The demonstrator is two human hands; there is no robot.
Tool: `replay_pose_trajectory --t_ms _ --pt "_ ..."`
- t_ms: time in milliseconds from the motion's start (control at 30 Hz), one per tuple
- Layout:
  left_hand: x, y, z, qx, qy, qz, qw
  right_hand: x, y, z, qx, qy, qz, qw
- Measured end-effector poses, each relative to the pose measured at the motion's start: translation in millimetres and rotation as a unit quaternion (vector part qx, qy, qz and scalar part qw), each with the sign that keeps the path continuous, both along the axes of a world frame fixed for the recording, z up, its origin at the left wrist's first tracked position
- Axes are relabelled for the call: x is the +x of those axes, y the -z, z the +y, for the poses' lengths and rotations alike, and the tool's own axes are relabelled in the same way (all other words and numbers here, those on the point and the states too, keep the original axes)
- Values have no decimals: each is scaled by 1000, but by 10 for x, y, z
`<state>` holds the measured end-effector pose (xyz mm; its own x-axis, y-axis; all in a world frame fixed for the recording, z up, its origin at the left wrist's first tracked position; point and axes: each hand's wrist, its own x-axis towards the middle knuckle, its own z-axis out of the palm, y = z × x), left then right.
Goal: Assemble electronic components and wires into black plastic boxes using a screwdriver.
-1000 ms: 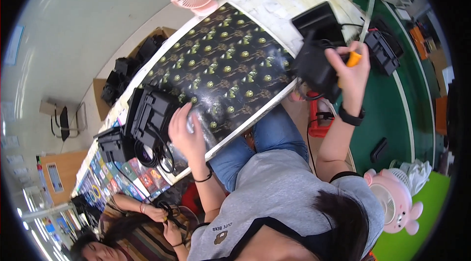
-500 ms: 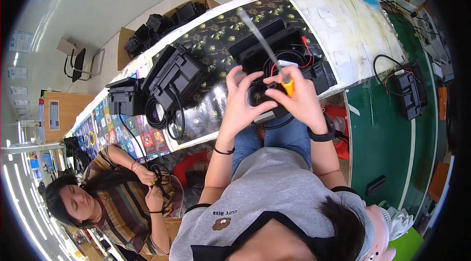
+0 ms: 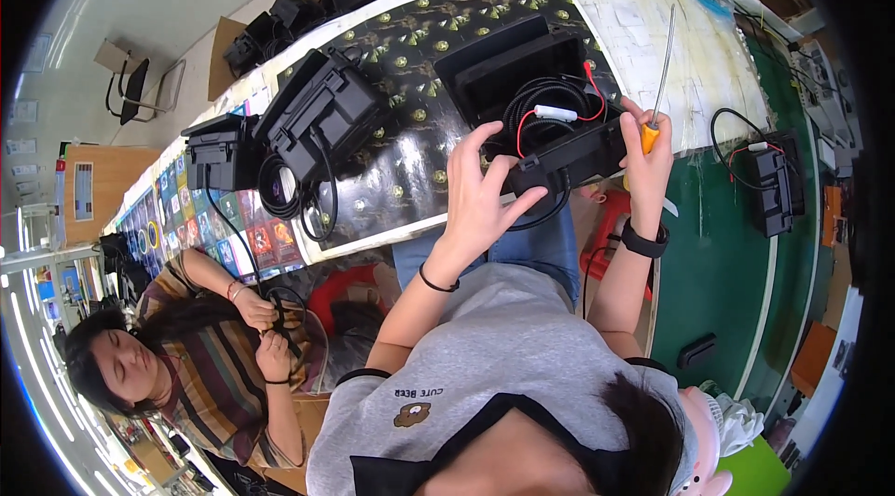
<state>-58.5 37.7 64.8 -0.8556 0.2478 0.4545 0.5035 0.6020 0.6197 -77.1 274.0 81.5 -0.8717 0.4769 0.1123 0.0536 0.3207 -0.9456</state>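
Note:
A black plastic case (image 3: pixel 571 153) stands open at the table's front edge, its lid tipped back. Coiled black cable (image 3: pixel 545 104) and red leads with a white connector piece (image 3: pixel 557 113) lie inside it. By the case's left front corner is my left hand (image 3: pixel 477 196), thumb and fingers spread apart; whether it touches the case I cannot tell. At the right end, my right hand (image 3: pixel 650 158) grips a screwdriver by its orange-yellow handle (image 3: pixel 649 138), its long metal shaft pointing up. The fingertips of that hand are close against the case's end.
Two more black cases (image 3: pixel 322 114) (image 3: pixel 219 153) with cables stand to the left on the table. Behind them a carton (image 3: pixel 224 62) holds several cases. One case (image 3: pixel 774 184) lies on the green surface at right. A co-worker (image 3: pixel 224 356) at lower left handles a black cable.
My right hand has moved right, away from my left, and the screwdriver's shaft now leans up to the right. The case's front has come into view between my hands.

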Motion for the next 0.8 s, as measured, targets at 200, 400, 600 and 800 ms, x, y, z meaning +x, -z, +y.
replay_pose_trajectory --t_ms 200,400,600,800 --pt "25 130 -238 -89 -4 147 985 19 187 37 -176 -96 5 980" --pt "35 269 -594 -122 -22 176 977 -36 410 -155 -252 -183 8 950" --pt "55 -31 -684 -180 40 181 966 -27 551 -88 -265 -254 32 930" --pt "-169 -146 -557 -39 104 133 985 14 640 -82 -240 -268 63 931"
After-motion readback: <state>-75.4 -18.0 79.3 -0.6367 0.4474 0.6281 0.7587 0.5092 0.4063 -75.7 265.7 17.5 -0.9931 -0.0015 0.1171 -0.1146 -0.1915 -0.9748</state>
